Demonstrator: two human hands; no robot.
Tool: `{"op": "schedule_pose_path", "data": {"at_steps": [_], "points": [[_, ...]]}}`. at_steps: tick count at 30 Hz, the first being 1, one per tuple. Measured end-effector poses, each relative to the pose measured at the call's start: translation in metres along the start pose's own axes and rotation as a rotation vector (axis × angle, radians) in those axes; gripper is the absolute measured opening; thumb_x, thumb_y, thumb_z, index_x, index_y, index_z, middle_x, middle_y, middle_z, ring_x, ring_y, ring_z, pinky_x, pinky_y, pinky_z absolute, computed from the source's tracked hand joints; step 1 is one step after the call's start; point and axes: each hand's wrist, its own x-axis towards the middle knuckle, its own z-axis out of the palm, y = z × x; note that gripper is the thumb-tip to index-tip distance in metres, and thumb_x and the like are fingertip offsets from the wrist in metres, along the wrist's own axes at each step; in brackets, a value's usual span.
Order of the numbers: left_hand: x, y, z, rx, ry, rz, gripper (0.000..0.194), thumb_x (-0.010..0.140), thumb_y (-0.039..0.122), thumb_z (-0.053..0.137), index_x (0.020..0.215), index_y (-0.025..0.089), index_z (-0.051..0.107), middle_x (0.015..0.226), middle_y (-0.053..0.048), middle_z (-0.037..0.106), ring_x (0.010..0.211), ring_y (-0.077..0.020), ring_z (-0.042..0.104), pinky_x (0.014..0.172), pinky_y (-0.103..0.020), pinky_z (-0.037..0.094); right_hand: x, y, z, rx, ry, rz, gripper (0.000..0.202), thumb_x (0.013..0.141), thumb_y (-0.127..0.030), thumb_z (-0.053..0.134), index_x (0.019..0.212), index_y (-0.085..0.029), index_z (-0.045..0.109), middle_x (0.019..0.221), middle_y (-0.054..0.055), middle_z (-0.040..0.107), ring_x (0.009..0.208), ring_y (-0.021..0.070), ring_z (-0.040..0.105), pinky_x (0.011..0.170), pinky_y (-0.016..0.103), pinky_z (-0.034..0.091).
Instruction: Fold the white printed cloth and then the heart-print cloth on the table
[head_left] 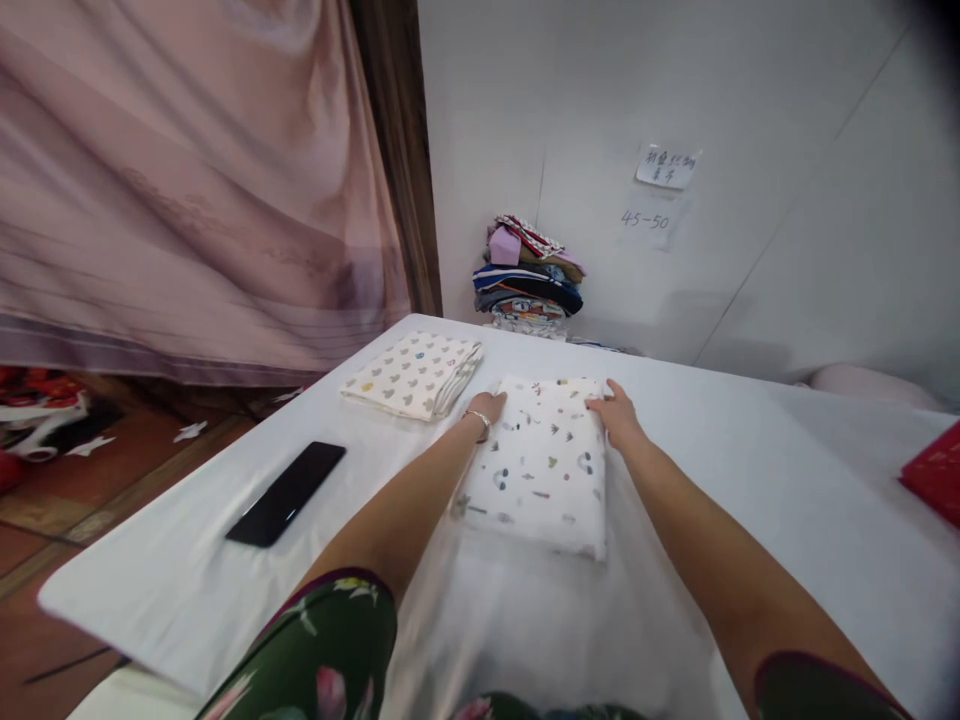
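Observation:
A folded white cloth point(536, 470) with small printed figures lies flat on the white table in front of me. At its far left edge is my left hand point(489, 405), a bracelet on the wrist, its fingers closed on the fabric and partly hidden. My right hand point(619, 412) holds the far right corner, with the thumb over the top and the other fingers at the side. Left of this cloth lies another folded cloth point(416, 372), cream with grey shapes; neither hand is on it.
A black phone point(287, 493) lies on the white table point(165, 560), left of my forearm. Beyond the far edge a stack of folded fabrics point(529, 280) stands against the wall. A red item point(936, 475) is at the right edge. A pink curtain point(202, 180) hangs at left.

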Motion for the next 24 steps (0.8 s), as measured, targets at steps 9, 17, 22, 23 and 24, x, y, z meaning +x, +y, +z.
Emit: {"op": "schedule_pose_path", "data": {"at_steps": [9, 17, 22, 23, 24], "points": [[-0.015, -0.004, -0.004, -0.058, -0.009, 0.051, 0.052, 0.083, 0.05, 0.043, 0.12, 0.014, 0.049, 0.119, -0.016, 0.059, 0.109, -0.026, 0.056, 0.082, -0.031, 0.043, -0.027, 0.02, -0.025, -0.015, -0.074, 0.126, 0.078, 0.073, -0.034, 0.062, 0.142, -0.02, 0.027, 0.135, 0.012, 0.046, 0.109, 0.0211, 0.054, 0.076, 0.028, 0.052], [-0.099, -0.057, -0.017, -0.076, -0.051, 0.143, 0.044, 0.072, 0.051, 0.058, 0.104, 0.021, 0.051, 0.097, -0.005, 0.065, 0.085, -0.0194, 0.063, 0.07, -0.027, 0.045, -0.147, 0.041, -0.063, 0.026, -0.184, 0.143, 0.087, 0.073, -0.045, 0.063, 0.144, -0.025, 0.018, 0.139, 0.012, 0.04, 0.109, 0.0244, 0.054, 0.062, 0.029, 0.055], [-0.134, -0.068, -0.013, -0.146, -0.073, 0.112, 0.039, 0.069, 0.051, 0.062, 0.091, 0.02, 0.053, 0.092, -0.005, 0.065, 0.08, -0.0185, 0.062, 0.066, -0.027, 0.045, -0.18, 0.045, -0.065, -0.082, -0.225, 0.094, 0.09, 0.072, -0.051, 0.062, 0.145, -0.024, 0.017, 0.136, 0.011, 0.043, 0.101, 0.0229, 0.058, 0.064, 0.029, 0.054], [-0.137, -0.067, -0.012, -0.157, -0.061, 0.111, 0.037, 0.069, 0.048, 0.063, 0.091, 0.02, 0.054, 0.092, -0.005, 0.065, 0.081, -0.0185, 0.062, 0.067, -0.027, 0.045, -0.182, 0.046, -0.064, -0.145, -0.244, 0.066, 0.089, 0.072, -0.051, 0.062, 0.145, -0.025, 0.018, 0.136, 0.011, 0.043, 0.102, 0.0233, 0.057, 0.068, 0.031, 0.054], [-0.139, -0.065, -0.011, -0.173, -0.045, 0.105, 0.034, 0.069, 0.045, 0.064, 0.09, 0.02, 0.054, 0.091, -0.004, 0.065, 0.081, -0.0184, 0.062, 0.069, -0.027, 0.044, -0.183, 0.046, -0.064, -0.227, -0.261, 0.015, 0.088, 0.071, -0.049, 0.062, 0.144, -0.026, 0.019, 0.136, 0.01, 0.043, 0.106, 0.0237, 0.055, 0.074, 0.033, 0.053]]}}
